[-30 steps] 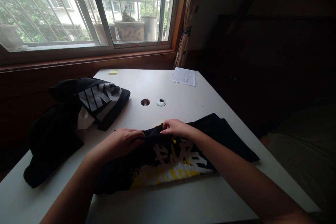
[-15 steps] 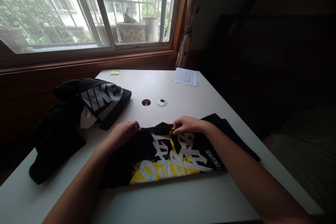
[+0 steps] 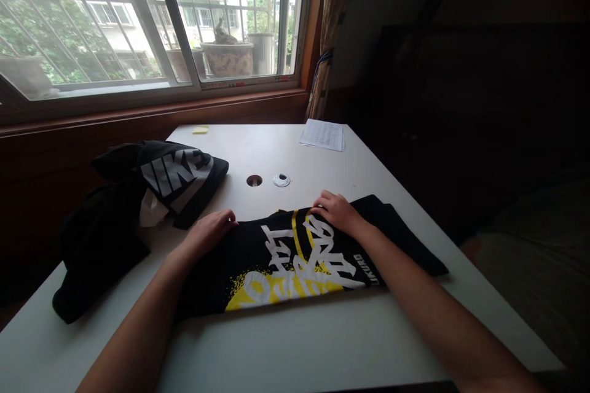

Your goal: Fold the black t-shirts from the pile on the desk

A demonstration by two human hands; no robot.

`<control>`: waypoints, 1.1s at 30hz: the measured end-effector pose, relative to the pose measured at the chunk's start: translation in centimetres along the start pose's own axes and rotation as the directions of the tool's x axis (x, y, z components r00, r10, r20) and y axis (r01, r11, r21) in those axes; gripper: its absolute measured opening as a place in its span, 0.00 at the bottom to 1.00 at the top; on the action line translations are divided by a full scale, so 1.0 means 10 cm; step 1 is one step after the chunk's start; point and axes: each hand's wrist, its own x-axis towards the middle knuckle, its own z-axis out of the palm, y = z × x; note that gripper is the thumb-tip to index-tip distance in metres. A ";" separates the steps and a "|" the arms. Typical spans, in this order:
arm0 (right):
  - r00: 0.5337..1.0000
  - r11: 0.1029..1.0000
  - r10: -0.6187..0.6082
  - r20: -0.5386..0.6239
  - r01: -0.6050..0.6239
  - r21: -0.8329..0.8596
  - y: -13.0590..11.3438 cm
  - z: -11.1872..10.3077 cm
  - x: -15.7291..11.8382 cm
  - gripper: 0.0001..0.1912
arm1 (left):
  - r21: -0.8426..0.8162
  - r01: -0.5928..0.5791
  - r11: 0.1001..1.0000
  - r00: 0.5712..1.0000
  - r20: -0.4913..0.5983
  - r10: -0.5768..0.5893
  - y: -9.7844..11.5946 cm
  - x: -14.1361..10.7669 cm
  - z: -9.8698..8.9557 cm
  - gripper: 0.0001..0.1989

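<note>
A black garment [image 3: 281,258] with white lettering and a yellow print lies folded in a long strip on the white table [image 3: 286,344]. My left hand [image 3: 214,227] is closed on its far edge near the left end. Farther right along that same edge, my right hand [image 3: 336,212] pinches the cloth beside a yellow stripe. Plain black cloth extends past my right wrist. Part of the garment's left end is hidden behind my left forearm.
Dark clothes [image 3: 106,239], one with large grey lettering, are heaped at the table's left. Papers [image 3: 322,135] and a yellow note [image 3: 200,130] lie at the far edge. A round hole [image 3: 254,180] and a loose round cover [image 3: 281,180] are mid-table.
The garment's far edge has moved slightly away from me and looks flatter. My right hand has shifted up and a little right with it; my left hand has moved slightly left.
</note>
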 end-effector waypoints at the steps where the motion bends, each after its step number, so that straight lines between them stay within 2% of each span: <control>1: 1.000 0.999 -0.009 -0.030 0.007 -0.051 0.03 0.00 -0.01 0.14 | 0.006 -0.007 1.000 1.000 -0.018 0.007 -0.01 0.00 0.00 0.16; 4: 0.999 0.993 -0.007 -0.054 0.001 -0.118 0.15 -0.04 -0.01 0.18 | 0.035 -0.047 0.998 0.997 -0.061 0.049 -0.02 0.02 0.01 0.16; 7: 1.000 0.991 0.025 -0.007 -0.025 -0.128 0.31 -0.14 -0.02 0.20 | 0.076 -0.053 0.996 0.994 -0.088 0.059 -0.06 0.02 0.00 0.17; 12: 0.992 0.986 0.105 0.067 -0.095 -0.140 0.63 -0.44 -0.10 0.19 | 0.111 -0.012 0.994 0.993 -0.112 0.025 -0.14 0.01 0.01 0.19; 16: 0.977 0.967 0.197 0.085 -0.179 -0.180 1.00 -0.71 -0.25 0.15 | 0.126 0.009 0.992 0.993 -0.120 0.006 -0.17 0.02 0.03 0.19; 20: 0.956 0.933 0.294 -0.016 -0.291 -0.210 1.43 -0.80 -0.51 0.16 | 0.188 0.060 0.980 0.990 -0.135 -0.035 -0.16 0.01 0.00 0.18; 22: 0.935 0.923 0.345 -0.083 -0.354 -0.150 1.59 -0.77 -0.67 0.18 | 0.254 0.072 0.964 0.989 -0.141 -0.037 -0.12 0.01 -0.05 0.18; 25: 0.894 0.904 0.427 -0.133 -0.423 0.062 1.70 -0.71 -0.86 0.20 | 0.344 0.034 0.939 0.993 -0.119 0.008 0.00 0.03 -0.15 0.18; 28: 0.861 0.841 0.504 -0.069 -0.471 0.267 1.71 -0.68 -0.95 0.23 | 0.362 -0.076 0.929 0.992 -0.067 0.107 0.24 0.09 -0.23 0.17; 30: 0.860 0.814 0.509 -0.020 -0.474 0.336 1.70 -0.70 -0.96 0.22 | 0.323 -0.168 0.931 0.981 -0.039 0.190 0.46 0.14 -0.22 0.18; 33: 0.867 0.821 0.495 -0.058 -0.445 0.358 1.68 -0.75 -0.92 0.19 | 0.259 -0.255 0.932 0.963 -0.022 0.270 0.81 0.18 -0.09 0.23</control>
